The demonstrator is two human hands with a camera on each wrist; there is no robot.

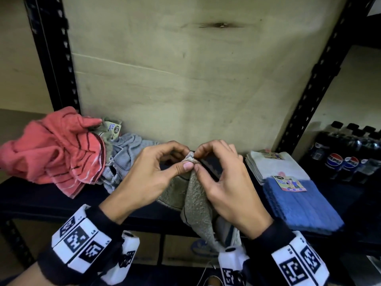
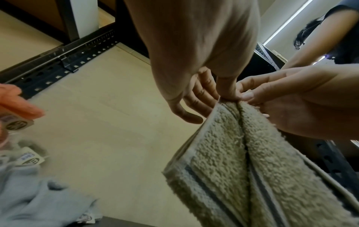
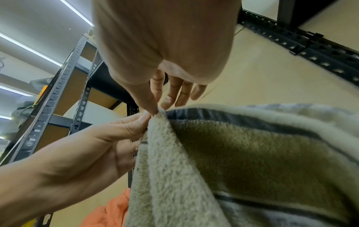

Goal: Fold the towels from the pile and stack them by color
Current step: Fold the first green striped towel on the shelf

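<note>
An olive-green towel with dark stripes hangs doubled over the shelf's front edge. My left hand and right hand meet at its top, each pinching a corner between thumb and forefinger. The left wrist view shows the green towel hanging below my left hand, with the right hand beside it. Seen from the right wrist, my right hand and left hand pinch the towel at one point. The unfolded pile at the left holds a red striped towel and a grey towel.
At the right of the dark shelf lie a folded blue towel and a folded white stack, both labelled. Pepsi bottles stand at the far right. Black slotted uprights frame a plywood back panel.
</note>
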